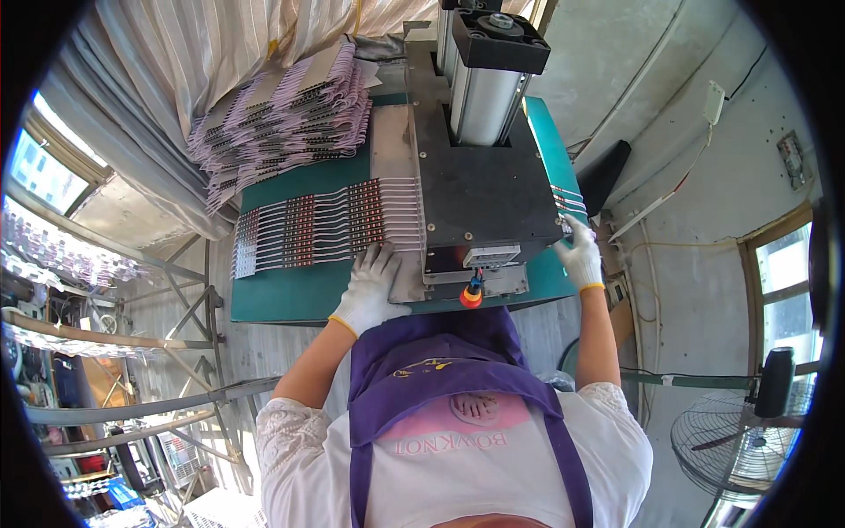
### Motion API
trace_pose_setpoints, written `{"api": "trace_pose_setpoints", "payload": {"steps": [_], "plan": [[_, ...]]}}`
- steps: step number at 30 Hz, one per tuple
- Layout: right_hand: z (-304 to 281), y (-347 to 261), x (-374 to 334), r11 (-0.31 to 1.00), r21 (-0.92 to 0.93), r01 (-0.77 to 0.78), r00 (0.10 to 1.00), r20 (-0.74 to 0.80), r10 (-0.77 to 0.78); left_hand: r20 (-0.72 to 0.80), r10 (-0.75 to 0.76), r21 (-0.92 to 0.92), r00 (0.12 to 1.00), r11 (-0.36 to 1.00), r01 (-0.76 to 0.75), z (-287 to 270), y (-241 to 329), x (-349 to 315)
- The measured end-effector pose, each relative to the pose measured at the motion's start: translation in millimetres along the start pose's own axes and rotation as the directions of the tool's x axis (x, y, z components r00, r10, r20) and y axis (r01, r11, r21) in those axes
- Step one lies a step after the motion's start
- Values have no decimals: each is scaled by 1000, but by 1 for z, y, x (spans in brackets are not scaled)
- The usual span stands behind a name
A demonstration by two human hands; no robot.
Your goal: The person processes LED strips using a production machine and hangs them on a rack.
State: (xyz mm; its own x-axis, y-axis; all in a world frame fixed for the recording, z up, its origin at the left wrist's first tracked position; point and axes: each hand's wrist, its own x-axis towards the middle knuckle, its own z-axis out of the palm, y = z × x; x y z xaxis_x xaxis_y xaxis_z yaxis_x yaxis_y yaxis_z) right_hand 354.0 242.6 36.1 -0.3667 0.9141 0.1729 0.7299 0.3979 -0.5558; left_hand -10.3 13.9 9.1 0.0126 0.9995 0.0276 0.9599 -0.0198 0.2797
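A row of thin parallel straps (321, 224), pale lilac with dark beaded-looking sections, lies across the green tabletop (286, 301) and runs under a black press (493, 198). My left hand (374, 286), in a white glove with a yellow cuff, rests on the near edge of the row beside the press, fingers stretched out. On the press's other side, strap ends (570, 201) stick out. My right hand (581, 255), gloved the same way, reaches to these ends with finger and thumb apart. The straps' middle part is hidden under the press.
A tall pile of similar straps (286, 119) stands at the back left. A red-and-yellow knob (472, 295) hangs at the press's front, below its silver cylinder (487, 101). Metal racks (207, 326) stand at left, a fan (735, 436) at lower right.
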Motion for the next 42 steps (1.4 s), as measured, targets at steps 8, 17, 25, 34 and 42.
{"api": "trace_pose_setpoints", "payload": {"steps": [8,17,25,34,42], "plan": [[27,-66,-55,884,-241,401,864,420,-278,-39,18,-5,999,1000,-18,3,0,3],[28,-69,-57,890,-224,397,881,364,-302,-58,89,-19,994,996,-91,7,-2,3],[25,-62,-49,911,-109,397,870,362,-336,-372,-434,77,820,866,494,32,-71,-17],[65,-4,20,868,-371,330,943,174,-284,-294,-532,10,794,829,559,33,-106,-33],[52,-18,48,919,-366,147,980,183,-84,-162,-984,-964,-70,143,223,-7,-121,-51]]}}
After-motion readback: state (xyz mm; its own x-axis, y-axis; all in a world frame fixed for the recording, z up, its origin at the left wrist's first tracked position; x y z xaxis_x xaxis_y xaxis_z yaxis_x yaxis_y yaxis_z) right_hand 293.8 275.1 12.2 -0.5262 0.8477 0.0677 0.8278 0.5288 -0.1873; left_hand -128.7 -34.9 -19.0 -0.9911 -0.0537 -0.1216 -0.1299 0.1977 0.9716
